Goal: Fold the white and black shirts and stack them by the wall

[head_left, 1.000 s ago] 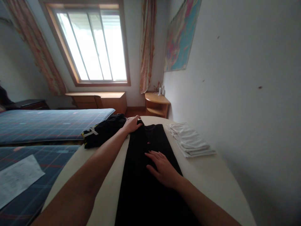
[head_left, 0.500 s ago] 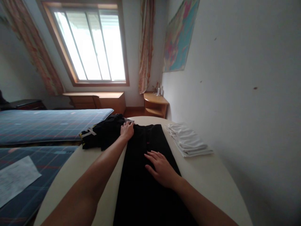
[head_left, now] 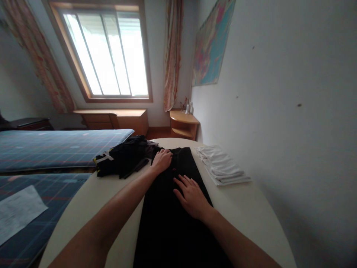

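A long black garment (head_left: 173,230), by its shape a pair of trousers, lies spread on the table with its far end slightly rumpled. My left hand (head_left: 163,160) rests on that far end, fingers extended to the right and slightly bent. Lower down, my right hand (head_left: 192,197) lies flat on the black trousers with its fingers apart, just below a small reddish mark (head_left: 174,169). Neither hand grips the cloth. To the left of my left hand is a heap of dark clothes (head_left: 122,156) with a pale stripe.
The round cream table (head_left: 242,216) carries folded white cloths (head_left: 223,167) at its right, near the wall. Plaid mattresses (head_left: 61,149) lie to the left, one with a paper sheet (head_left: 19,212) on it. A wooden desk (head_left: 131,119) and corner shelf (head_left: 184,117) stand farther back.
My left hand has moved right from the trousers' left edge, beside the dark heap, onto their far end. My right hand has stayed nearly in place, shifting slightly.
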{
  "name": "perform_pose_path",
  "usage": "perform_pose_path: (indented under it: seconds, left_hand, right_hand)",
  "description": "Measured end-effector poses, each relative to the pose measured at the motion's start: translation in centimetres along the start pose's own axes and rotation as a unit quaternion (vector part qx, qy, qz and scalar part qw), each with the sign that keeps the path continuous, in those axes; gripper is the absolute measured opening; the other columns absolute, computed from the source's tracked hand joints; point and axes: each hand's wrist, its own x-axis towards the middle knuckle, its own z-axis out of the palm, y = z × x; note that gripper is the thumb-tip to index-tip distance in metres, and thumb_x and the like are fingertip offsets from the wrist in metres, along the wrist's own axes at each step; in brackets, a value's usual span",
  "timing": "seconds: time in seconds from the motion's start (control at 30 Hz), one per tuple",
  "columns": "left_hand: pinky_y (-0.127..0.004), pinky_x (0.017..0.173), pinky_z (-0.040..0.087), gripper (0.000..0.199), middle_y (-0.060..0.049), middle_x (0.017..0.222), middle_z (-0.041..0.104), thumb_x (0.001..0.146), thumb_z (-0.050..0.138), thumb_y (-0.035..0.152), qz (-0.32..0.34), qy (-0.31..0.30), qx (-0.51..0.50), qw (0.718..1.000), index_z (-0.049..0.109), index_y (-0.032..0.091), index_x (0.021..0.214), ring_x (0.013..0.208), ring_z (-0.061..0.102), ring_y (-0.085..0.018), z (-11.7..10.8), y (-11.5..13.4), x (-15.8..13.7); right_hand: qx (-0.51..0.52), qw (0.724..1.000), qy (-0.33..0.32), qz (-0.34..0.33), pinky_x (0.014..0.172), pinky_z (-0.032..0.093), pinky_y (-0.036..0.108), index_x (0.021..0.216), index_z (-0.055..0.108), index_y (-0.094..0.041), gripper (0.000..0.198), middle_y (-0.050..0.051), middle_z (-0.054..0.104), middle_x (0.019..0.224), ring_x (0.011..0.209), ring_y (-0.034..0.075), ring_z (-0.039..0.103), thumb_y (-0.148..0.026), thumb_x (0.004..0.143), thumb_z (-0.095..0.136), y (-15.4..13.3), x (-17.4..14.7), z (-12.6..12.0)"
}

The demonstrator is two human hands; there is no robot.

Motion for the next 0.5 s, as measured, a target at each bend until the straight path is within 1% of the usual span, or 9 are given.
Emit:
perform_pose_path:
  seconds: [0.03, 0.1, 0.2, 0.27, 0.37, 0.43, 0.5]
  left_hand:
    - [-0.044, 0.103, 0.039, 0.035, -0.008, 0.129, 0.062, 0.096, 0.043, 0.032, 0.005, -0.013, -0.009, 1.0, 0.063, 0.027, 0.124, 0.121, 0.052, -0.029, 0.3, 0.6, 0.2]
    - [-0.048, 0.1, 0.042, 0.041, -0.01, 0.121, 0.067, 0.094, 0.047, 0.035, 0.003, -0.031, -0.029, 0.999, 0.058, 0.026, 0.132, 0.118, 0.055, -0.031, 1.1, 1.6, 0.7]
    - [-0.054, 0.099, 0.042, 0.051, -0.011, 0.12, 0.069, 0.094, 0.048, 0.035, -0.017, -0.041, -0.063, 0.997, 0.046, 0.025, 0.143, 0.12, 0.055, -0.034, 2.4, 2.4, 1.5]
    - [-0.051, 0.101, 0.044, 0.05, -0.009, 0.125, 0.067, 0.094, 0.048, 0.033, -0.023, -0.039, -0.092, 0.995, 0.045, 0.026, 0.144, 0.121, 0.056, -0.031, 3.2, 2.8, 2.1]
    - [-0.039, 0.103, 0.045, 0.044, -0.008, 0.134, 0.062, 0.095, 0.045, 0.025, -0.025, -0.021, -0.136, 0.99, 0.051, 0.023, 0.139, 0.122, 0.057, -0.023, 4.0, 3.2, 3.0]
    - [-0.035, 0.102, 0.047, 0.042, -0.009, 0.133, 0.061, 0.095, 0.043, 0.019, -0.032, -0.01, -0.158, 0.987, 0.054, 0.019, 0.136, 0.117, 0.06, -0.02, 4.3, 3.4, 3.5]
    - [-0.034, 0.099, 0.05, 0.044, -0.011, 0.13, 0.063, 0.093, 0.045, 0.014, -0.046, -0.005, -0.171, 0.984, 0.054, 0.016, 0.136, 0.11, 0.064, -0.02, 4.5, 3.5, 3.7]
  right_hand:
    - [0.0, 1.0, 0.0, -0.002, 0.118, 0.023, 0.047, 0.144, 0.047, -0.025, 0.051, 0.008, 0.042, 0.153, 0.143, 0.025, 0.032, -0.048, 0.101, 0.035, 0.0, 0.0, 0.0]
    - [0.002, 1.0, 0.001, -0.006, 0.118, 0.022, 0.047, 0.143, 0.048, -0.024, 0.05, 0.008, 0.043, 0.152, 0.143, 0.025, 0.033, -0.046, 0.101, 0.036, 0.1, -0.1, -0.1]
    - [0.01, 1.0, -0.003, -0.015, 0.118, 0.023, 0.047, 0.142, 0.049, -0.023, 0.048, 0.008, 0.045, 0.151, 0.142, 0.024, 0.034, -0.044, 0.1, 0.037, 0.1, -0.2, -0.4]
    - [0.016, 1.0, -0.004, -0.02, 0.118, 0.023, 0.047, 0.142, 0.049, -0.023, 0.048, 0.007, 0.046, 0.15, 0.142, 0.024, 0.035, -0.043, 0.1, 0.038, 0.2, -0.3, -0.5]
    - [0.02, 1.0, -0.006, -0.022, 0.118, 0.023, 0.047, 0.142, 0.049, -0.024, 0.047, 0.007, 0.046, 0.15, 0.142, 0.024, 0.034, -0.043, 0.1, 0.038, 0.2, -0.4, -0.7]
    - [0.021, 0.999, -0.008, -0.023, 0.118, 0.023, 0.048, 0.141, 0.049, -0.023, 0.047, 0.007, 0.046, 0.15, 0.142, 0.024, 0.035, -0.043, 0.1, 0.038, 0.2, -0.4, -0.7]
    - [0.022, 0.999, -0.009, -0.024, 0.118, 0.022, 0.048, 0.141, 0.049, -0.023, 0.047, 0.007, 0.047, 0.149, 0.142, 0.024, 0.035, -0.042, 0.1, 0.038, 0.2, -0.4, -0.8]
